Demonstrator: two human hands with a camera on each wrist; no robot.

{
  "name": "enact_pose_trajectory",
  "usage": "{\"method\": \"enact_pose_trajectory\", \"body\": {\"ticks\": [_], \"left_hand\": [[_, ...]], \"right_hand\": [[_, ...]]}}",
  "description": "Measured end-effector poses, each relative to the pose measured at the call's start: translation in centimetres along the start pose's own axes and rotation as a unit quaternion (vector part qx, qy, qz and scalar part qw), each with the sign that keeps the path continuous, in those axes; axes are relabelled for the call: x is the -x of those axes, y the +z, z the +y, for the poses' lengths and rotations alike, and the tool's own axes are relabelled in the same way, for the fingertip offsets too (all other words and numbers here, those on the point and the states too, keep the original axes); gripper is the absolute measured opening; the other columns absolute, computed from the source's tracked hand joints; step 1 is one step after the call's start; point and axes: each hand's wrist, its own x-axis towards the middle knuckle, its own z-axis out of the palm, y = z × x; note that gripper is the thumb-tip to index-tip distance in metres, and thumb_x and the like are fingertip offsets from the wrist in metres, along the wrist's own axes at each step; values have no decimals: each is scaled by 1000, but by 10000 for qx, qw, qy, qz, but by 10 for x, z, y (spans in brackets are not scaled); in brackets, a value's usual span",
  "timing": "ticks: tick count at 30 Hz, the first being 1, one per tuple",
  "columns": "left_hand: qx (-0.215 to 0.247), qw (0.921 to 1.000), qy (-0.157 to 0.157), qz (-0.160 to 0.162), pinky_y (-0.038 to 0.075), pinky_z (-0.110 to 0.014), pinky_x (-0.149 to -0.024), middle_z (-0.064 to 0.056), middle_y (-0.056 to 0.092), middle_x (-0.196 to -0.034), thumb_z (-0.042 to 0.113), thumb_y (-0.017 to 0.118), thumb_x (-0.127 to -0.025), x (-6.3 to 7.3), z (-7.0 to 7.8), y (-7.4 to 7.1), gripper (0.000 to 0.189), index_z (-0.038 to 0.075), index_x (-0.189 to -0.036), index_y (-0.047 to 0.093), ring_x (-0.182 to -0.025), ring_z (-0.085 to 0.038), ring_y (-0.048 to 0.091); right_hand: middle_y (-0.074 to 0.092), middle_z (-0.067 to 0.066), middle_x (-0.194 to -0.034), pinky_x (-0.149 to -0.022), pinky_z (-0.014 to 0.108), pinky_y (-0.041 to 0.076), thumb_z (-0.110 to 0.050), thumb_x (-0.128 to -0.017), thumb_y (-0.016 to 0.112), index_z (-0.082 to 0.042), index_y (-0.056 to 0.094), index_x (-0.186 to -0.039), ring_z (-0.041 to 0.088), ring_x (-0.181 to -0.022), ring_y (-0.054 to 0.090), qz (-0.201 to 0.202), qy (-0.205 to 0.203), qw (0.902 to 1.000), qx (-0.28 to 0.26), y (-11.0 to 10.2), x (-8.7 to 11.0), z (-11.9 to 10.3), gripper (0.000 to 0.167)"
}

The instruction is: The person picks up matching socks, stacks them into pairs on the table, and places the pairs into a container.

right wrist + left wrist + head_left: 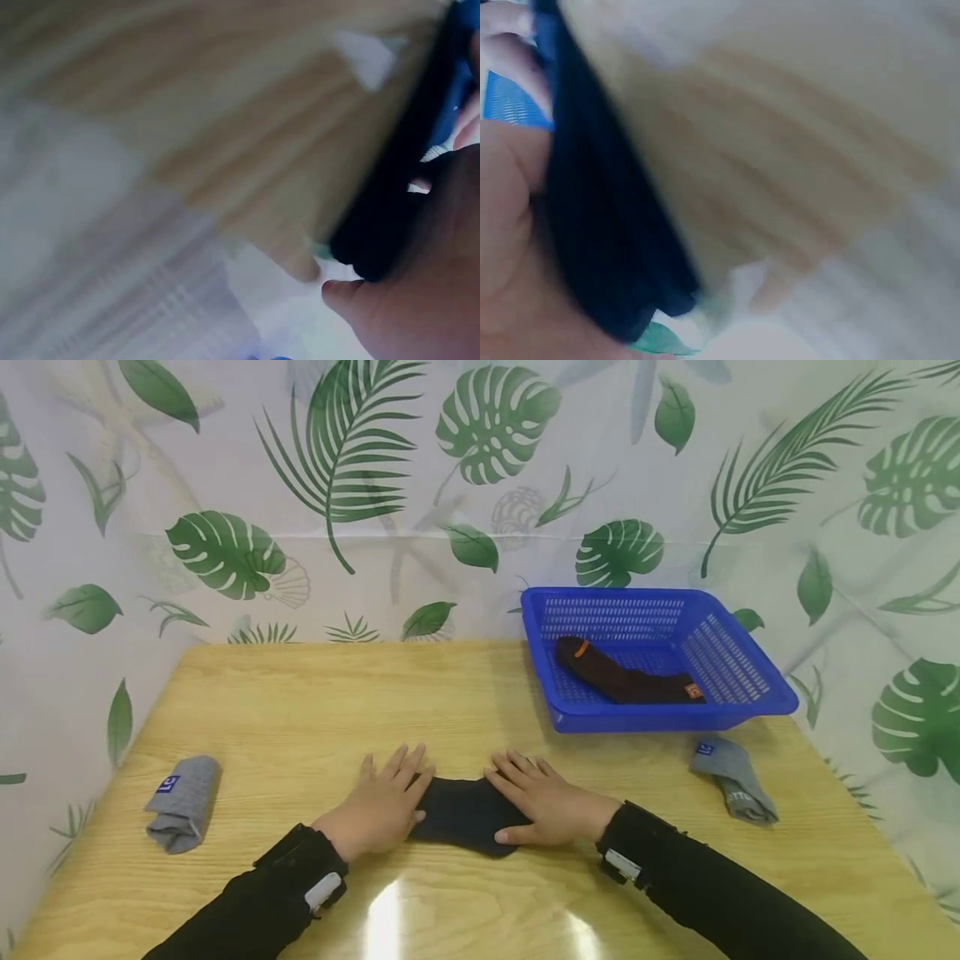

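Observation:
A dark navy sock (467,817) lies flat on the table in front of me. My left hand (381,808) rests on its left end with fairly straight, spread fingers. On the sock's right end my right hand (553,808) lies palm down, fingers extended, thumb at the near edge. Both palms cover the sock's ends, so those parts are hidden. In the left wrist view the dark cloth (604,187) runs beside the left hand. Blurred, the same sock (397,187) borders the right hand in the right wrist view.
A blue plastic basket (630,718) stands at the back right, with a dark brown sock (618,677) inside. One folded grey sock (183,802) sits at the left of the wooden table (337,693); another grey sock (735,777) lies near the basket. Leaf-patterned cloth (465,552) surrounds the table.

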Motion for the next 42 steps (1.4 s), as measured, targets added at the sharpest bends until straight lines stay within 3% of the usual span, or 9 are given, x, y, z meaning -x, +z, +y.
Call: {"method": "enact_pose_trajectory", "body": {"ticks": [5,15,25,31,36,39,42], "left_hand": [[67,9985,-319,-432,7,-69,-110,-16,2,-162,53,39,-101,0,-12,6,72,14,-157,17,-147,-38,2],[-321,9939,-614,-858,5,-68,-111,-9,-1,-163,65,28,-97,-5,-15,13,75,25,-158,7,-147,-37,-1],[-321,9894,-822,-1155,0,-67,-112,-6,-1,-163,65,28,-97,-1,-7,-1,74,28,-158,6,-148,-35,-2],[94,9923,-710,-1010,6,-69,-110,-14,3,-163,62,36,-97,-7,-12,-3,76,22,-158,12,-147,-41,1],[1185,9915,-478,-226,17,-68,-109,-24,19,-157,51,54,-96,0,-28,-16,75,9,-153,30,-142,-47,18],[1612,9840,-710,272,29,-62,-108,-27,33,-150,42,60,-96,10,-39,-21,70,2,-148,38,-137,-45,32],[1878,9758,-1037,426,38,-55,-104,-26,48,-140,37,61,-96,18,-46,-22,63,-2,-143,44,-129,-43,45]], "right_hand": [[-4,16,-162,-114,63,8,-62,-96,39,-8,7,-157,36,-147,-6,-23,-61,9999,150,5,-2,-1,88],[-9,8,-163,-112,66,4,-70,-93,35,-16,3,-158,32,-148,-10,-170,303,9991,254,12,0,7,90],[-6,11,-163,-111,67,4,-72,-92,33,-14,5,-157,37,-147,-7,-63,313,9994,153,14,5,9,91],[-5,14,-162,-110,69,7,-66,-95,39,-11,5,-157,38,-147,-6,-251,607,9977,179,2,-2,1,90],[13,16,-161,-110,69,11,-55,-95,52,-8,22,-155,40,-146,10,-115,824,9964,163,-17,-9,-15,82],[27,18,-156,-110,68,14,-49,-95,56,-6,34,-150,40,-144,21,201,792,9966,141,-24,-10,-21,74],[37,21,-151,-111,64,20,-43,-95,60,-3,44,-144,41,-140,30,439,805,9956,166,-26,-9,-24,66]]}}
